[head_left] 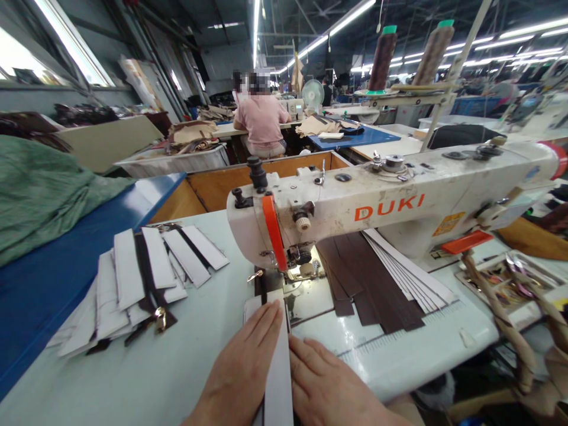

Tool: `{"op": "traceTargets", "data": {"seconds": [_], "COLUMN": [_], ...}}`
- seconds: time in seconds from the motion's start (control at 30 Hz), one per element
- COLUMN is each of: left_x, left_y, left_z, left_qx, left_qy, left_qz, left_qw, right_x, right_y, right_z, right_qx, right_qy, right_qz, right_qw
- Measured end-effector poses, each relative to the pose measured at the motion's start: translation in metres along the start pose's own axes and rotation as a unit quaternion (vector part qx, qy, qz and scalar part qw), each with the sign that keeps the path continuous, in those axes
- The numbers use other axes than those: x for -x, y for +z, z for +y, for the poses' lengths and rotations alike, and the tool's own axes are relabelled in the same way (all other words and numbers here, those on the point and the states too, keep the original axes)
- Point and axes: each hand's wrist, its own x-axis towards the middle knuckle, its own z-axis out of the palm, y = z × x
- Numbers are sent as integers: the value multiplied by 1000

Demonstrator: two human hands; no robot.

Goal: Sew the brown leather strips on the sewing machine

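A long white strip (278, 378) backed onto a dark zipper (263, 287) runs up to the needle area of the sewing machine (328, 207). My left hand (242, 361) lies flat on the strip, fingers stretched toward the presser foot (306, 269). Against the strip's right edge rests my right hand (328, 381), its fingers extended and low on the table. A gold zipper pull (255, 276) shows at the strip's far end. Beside the machine on the left is a pile of white-backed zipper pieces (128, 278), one with a gold pull (160, 319).
Under the machine arm lie dark brown strips (377, 290) and fanned white strips (412, 272). A tray of small tools (523, 284) sits at the right. Thread cones (382, 59) stand behind the machine. Green cloth (57, 189) covers the left side. A person in pink (261, 121) sits ahead.
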Motion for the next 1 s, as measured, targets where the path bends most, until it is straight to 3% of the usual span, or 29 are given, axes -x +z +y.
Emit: {"op": "traceTargets", "data": {"seconds": [0.27, 0.57, 0.83, 1.0], "left_x": [-4, -9, -16, -20], "left_y": [-1, -6, -13, -18], "left_z": [0, 0, 1, -1], "left_qx": [-29, -55, -42, -15], "left_qy": [19, 30, 11, 8], "left_qz": [23, 10, -51, -62], "left_qw": [999, 998, 998, 998], "right_x": [1, -1, 1, -1], "right_y": [2, -2, -28, -28], "right_z": [2, 1, 2, 3], "right_qx": [27, 6, -17, -17], "right_qy": [-12, -9, -16, 13], "right_qz": [25, 4, 17, 64], "right_qw": [999, 1000, 1000, 998]}}
